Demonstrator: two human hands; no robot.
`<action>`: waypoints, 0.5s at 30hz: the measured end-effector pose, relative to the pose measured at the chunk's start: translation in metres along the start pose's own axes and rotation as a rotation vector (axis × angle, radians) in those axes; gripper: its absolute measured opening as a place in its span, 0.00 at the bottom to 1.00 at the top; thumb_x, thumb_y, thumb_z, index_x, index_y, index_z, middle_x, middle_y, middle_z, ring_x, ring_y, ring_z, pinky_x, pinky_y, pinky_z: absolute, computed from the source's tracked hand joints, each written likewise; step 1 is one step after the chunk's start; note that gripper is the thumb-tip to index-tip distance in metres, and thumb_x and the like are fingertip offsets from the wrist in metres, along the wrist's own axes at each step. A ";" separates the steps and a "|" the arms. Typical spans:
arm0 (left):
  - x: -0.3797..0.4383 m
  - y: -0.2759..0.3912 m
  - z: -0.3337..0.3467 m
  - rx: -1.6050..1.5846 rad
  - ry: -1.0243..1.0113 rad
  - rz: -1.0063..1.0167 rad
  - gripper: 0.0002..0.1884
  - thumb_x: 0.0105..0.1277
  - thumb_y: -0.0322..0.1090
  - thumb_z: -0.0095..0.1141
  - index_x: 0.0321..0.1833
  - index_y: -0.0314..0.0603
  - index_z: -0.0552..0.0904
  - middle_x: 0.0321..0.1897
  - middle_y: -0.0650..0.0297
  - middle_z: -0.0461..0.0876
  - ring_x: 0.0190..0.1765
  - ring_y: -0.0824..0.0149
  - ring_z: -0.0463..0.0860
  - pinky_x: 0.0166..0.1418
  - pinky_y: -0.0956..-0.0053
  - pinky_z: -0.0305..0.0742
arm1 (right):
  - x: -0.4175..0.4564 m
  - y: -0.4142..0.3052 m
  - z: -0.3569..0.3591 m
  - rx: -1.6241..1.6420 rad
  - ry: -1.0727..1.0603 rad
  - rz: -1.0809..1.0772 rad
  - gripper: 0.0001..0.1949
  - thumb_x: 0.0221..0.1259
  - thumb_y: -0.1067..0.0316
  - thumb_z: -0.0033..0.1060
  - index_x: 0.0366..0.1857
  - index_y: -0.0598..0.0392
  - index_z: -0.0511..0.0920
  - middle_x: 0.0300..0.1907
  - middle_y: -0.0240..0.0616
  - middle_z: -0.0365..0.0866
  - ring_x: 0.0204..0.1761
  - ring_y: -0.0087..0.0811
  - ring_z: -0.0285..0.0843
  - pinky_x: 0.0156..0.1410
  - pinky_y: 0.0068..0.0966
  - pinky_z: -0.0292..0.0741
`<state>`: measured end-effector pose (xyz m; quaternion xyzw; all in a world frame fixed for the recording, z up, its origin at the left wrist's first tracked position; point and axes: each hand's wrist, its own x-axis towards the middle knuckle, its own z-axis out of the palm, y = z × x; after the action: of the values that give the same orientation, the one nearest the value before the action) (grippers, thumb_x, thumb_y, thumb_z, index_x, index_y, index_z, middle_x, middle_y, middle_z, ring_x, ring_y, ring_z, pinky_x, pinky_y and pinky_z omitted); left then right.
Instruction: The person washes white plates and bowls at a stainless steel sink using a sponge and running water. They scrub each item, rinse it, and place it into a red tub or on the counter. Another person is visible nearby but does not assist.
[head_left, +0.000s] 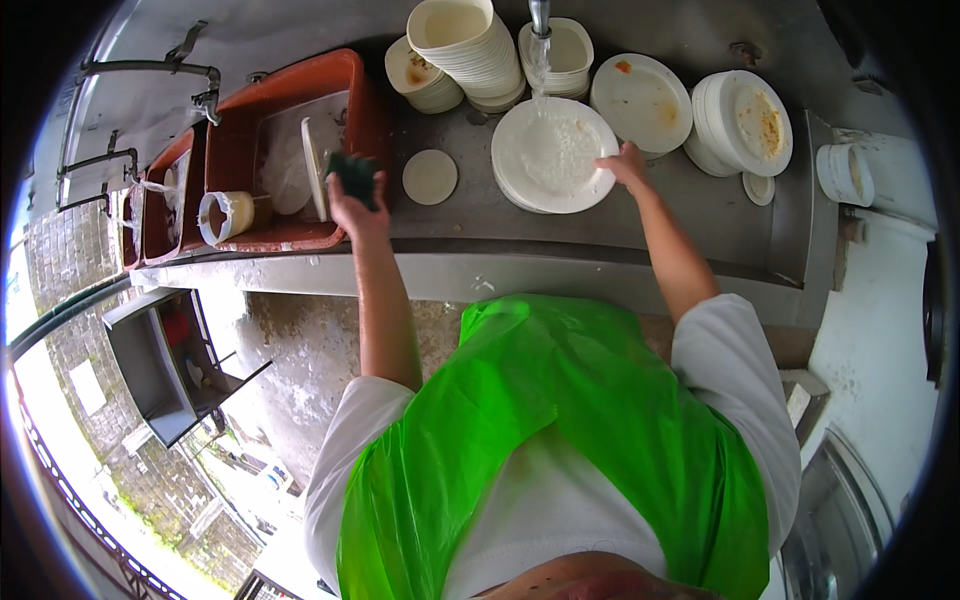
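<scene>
A dark green scouring pad (352, 178) is gripped in my left hand (361, 214), over the near right rim of a red-brown plastic tub (360, 112). Inside the tub, a white plate (313, 169) stands on edge in soapy water. My right hand (624, 166) pinches the right rim of a white round plate (553, 154) that lies on other plates. Water from the tap (540, 19) runs onto its far edge. Between my hands a small white saucer (430, 177) lies on the steel sink bottom (457, 225).
Tall stacks of squarish white bowls (469, 56) stand at the back. Food-stained plates (757, 124) are stacked at right, beside another soiled plate (645, 105). A white plastic cup (227, 216) sits at the tub's near left corner. The steel front edge (540, 274) runs before me.
</scene>
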<state>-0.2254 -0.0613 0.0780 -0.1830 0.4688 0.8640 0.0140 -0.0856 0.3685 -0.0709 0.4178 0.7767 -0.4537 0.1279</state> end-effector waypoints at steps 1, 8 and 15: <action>-0.013 -0.005 0.021 0.062 -0.101 -0.036 0.22 0.74 0.49 0.43 0.59 0.40 0.75 0.46 0.56 0.83 0.46 0.56 0.85 0.44 0.60 0.85 | -0.018 -0.008 -0.009 0.116 -0.096 0.002 0.30 0.42 0.62 0.76 0.51 0.62 0.73 0.44 0.45 0.83 0.40 0.37 0.84 0.41 0.36 0.81; -0.087 -0.133 0.114 0.547 -0.866 -0.268 0.21 0.75 0.44 0.45 0.61 0.38 0.77 0.56 0.55 0.80 0.60 0.63 0.79 0.67 0.62 0.71 | -0.085 0.002 -0.012 1.177 -0.730 0.207 0.22 0.53 0.74 0.58 0.55 0.60 0.73 0.52 0.44 0.79 0.50 0.40 0.82 0.55 0.44 0.82; -0.045 -0.204 0.144 1.075 -1.212 0.877 0.24 0.71 0.34 0.45 0.71 0.41 0.69 0.72 0.48 0.64 0.76 0.42 0.56 0.76 0.50 0.53 | -0.142 -0.030 -0.009 1.180 -0.571 0.012 0.25 0.51 0.78 0.47 0.58 0.62 0.68 0.49 0.47 0.78 0.43 0.43 0.84 0.39 0.41 0.88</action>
<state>-0.1870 0.1768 -0.0008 0.5263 0.7470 0.4061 0.0116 -0.0191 0.2930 0.0347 0.2851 0.3306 -0.8961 0.0809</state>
